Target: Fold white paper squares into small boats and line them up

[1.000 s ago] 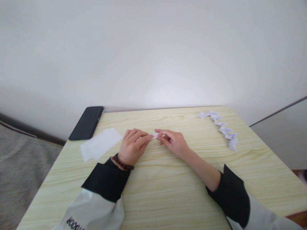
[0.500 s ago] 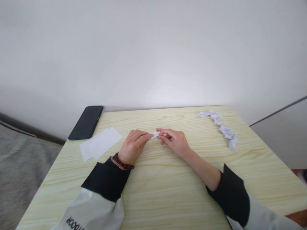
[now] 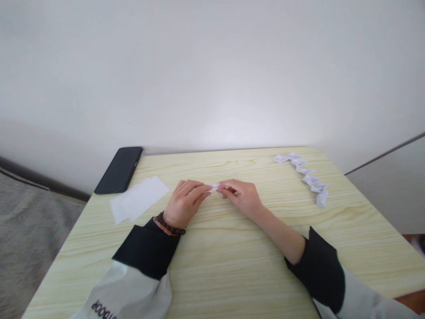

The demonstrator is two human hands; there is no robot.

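Note:
A small folded piece of white paper (image 3: 214,187) spans the gap between my two hands above the middle of the table. My left hand (image 3: 186,198), with a dark bead bracelet at the wrist, pinches its left end between thumb and fingers. At the other end, my right hand (image 3: 241,196) grips the paper between thumb and forefinger. Most of the paper is hidden by the fingers, so its folded shape cannot be made out. Left of my left hand lie flat white paper sheets (image 3: 139,199), overlapping each other.
Several folded white paper boats (image 3: 311,179) form a curved row at the table's right back. A black tablet or large phone (image 3: 119,170) lies at the left back corner. The pale wood-grain table (image 3: 229,270) meets a white wall (image 3: 212,79) behind.
My right fingers have closed in slightly on the folded paper, and less of it shows between the hands. My left hand has barely moved.

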